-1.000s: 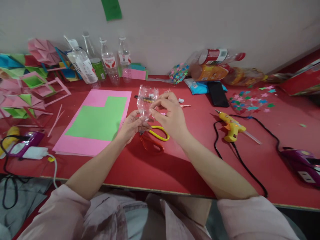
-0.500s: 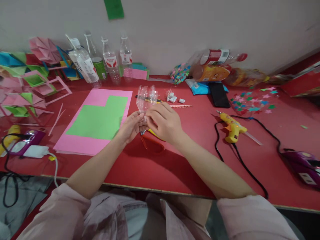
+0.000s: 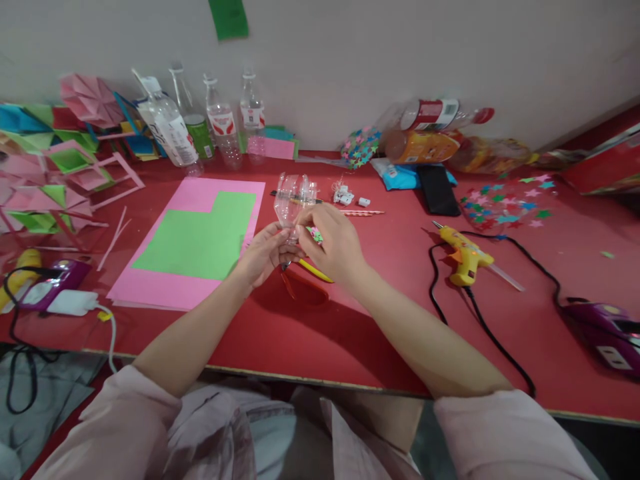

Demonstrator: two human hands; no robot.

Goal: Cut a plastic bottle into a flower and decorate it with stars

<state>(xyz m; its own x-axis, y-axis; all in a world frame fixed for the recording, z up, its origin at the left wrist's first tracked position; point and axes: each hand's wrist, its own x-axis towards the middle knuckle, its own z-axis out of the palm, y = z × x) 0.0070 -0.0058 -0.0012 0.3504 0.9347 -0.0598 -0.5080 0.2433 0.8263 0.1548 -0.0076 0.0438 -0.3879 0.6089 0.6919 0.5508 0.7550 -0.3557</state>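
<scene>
A clear plastic bottle piece (image 3: pixel 289 203), its upper part cut into strips, stands up between my hands. My left hand (image 3: pixel 267 252) is closed round its lower end, thumb and fingers pressed together there. My right hand (image 3: pixel 333 237) pinches at the same lower end from the right, with fingertips close to the left thumb; whether it grips the bottle piece or something small is hidden. Below the hands lies a pair of pliers with a red handle (image 3: pixel 310 293) and a yellow handle (image 3: pixel 316 270), partly covered. A black-and-yellow cutter knife (image 3: pixel 305 199) lies behind the plastic.
Pink paper (image 3: pixel 160 293) and green paper (image 3: pixel 195 243) lie left. A yellow glue gun (image 3: pixel 465 257) with a black cord rests right, near a phone (image 3: pixel 438 190). Upright bottles (image 3: pixel 225 133) and lying bottles (image 3: pixel 430 143) line the wall. Paper crafts (image 3: pixel 55 173) crowd the left.
My right hand has turned and shifted slightly, showing a small patch of colour behind its fingers. The bottle piece has rotated a little, and more of the yellow handle shows.
</scene>
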